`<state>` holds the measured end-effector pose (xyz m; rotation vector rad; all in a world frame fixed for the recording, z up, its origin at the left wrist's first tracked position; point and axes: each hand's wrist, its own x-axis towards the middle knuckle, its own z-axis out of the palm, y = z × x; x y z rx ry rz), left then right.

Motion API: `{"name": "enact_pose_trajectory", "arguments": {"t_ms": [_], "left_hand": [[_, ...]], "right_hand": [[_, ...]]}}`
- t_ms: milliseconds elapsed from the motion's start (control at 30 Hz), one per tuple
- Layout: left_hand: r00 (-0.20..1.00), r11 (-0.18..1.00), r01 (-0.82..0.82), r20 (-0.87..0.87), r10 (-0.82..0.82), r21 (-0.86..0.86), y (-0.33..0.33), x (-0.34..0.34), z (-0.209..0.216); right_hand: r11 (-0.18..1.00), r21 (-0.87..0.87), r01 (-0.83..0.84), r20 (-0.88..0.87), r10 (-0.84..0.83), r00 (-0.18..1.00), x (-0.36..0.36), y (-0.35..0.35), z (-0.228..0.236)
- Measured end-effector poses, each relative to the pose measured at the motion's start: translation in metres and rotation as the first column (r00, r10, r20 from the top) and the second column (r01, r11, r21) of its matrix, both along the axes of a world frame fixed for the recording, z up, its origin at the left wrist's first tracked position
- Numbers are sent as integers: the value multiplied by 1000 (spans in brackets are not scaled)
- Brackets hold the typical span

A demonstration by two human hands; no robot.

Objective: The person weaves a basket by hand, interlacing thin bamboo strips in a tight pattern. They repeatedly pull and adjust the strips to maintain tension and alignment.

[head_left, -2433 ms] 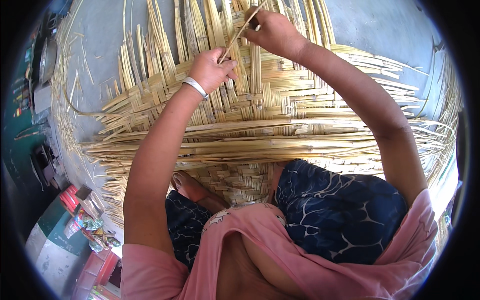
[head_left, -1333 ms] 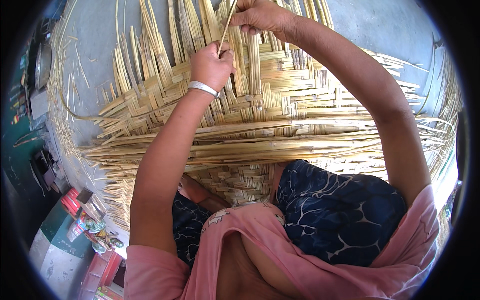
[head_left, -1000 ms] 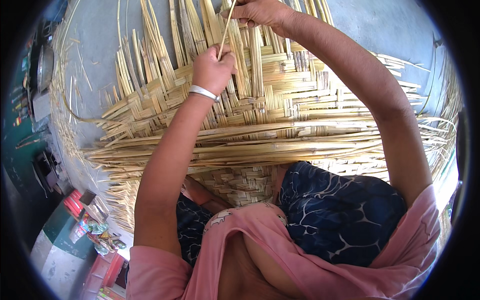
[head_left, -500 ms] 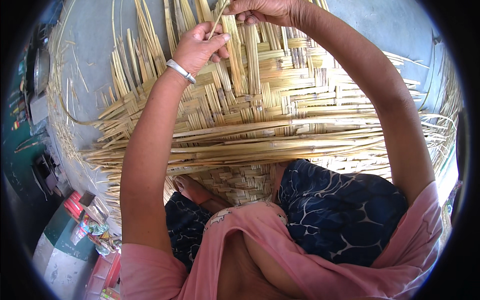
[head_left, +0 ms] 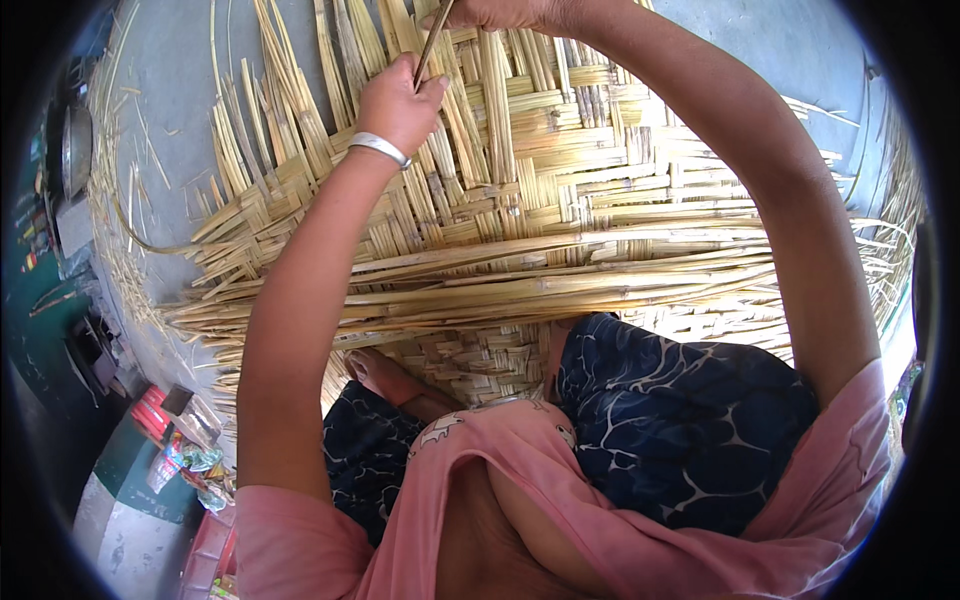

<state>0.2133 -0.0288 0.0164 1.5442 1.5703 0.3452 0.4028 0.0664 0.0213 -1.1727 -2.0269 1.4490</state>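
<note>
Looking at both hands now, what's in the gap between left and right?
A thin reed strip slants from the left hand up to the right hand, with the woven mat behind; the head view shows it.

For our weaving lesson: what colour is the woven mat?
The woven mat is mostly straw yellow with brownish patches, clearest in the head view.
</note>
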Motion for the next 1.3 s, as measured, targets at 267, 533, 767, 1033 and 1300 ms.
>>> {"name": "enact_pose_trajectory", "arguments": {"t_ms": [267, 533, 767, 1033, 1300], "left_hand": [[991, 977, -34, 123, 61, -212, -8, -9, 9], [991, 976, 83, 118, -60, -200, -30, -11, 9], [945, 969, 152, -314, -85, 195, -48, 4, -2], [997, 997, 59, -49, -56, 51, -50, -8, -7], [958, 982, 152, -262, -119, 108, -50, 2, -7]], "right_hand": [[996, -83, -9, -65, 3, 998, -1, 4, -6], [932, -362, -7, -177, -61, 982, 5, 0, 9], [929, -351, -119, -205, 48, 978, 0, 3, 3], [3, 784, -621, 547, 470, 693, -23, -11, -42], [889, 422, -177, 201, 98, 975, -12, -36, -49]]}}
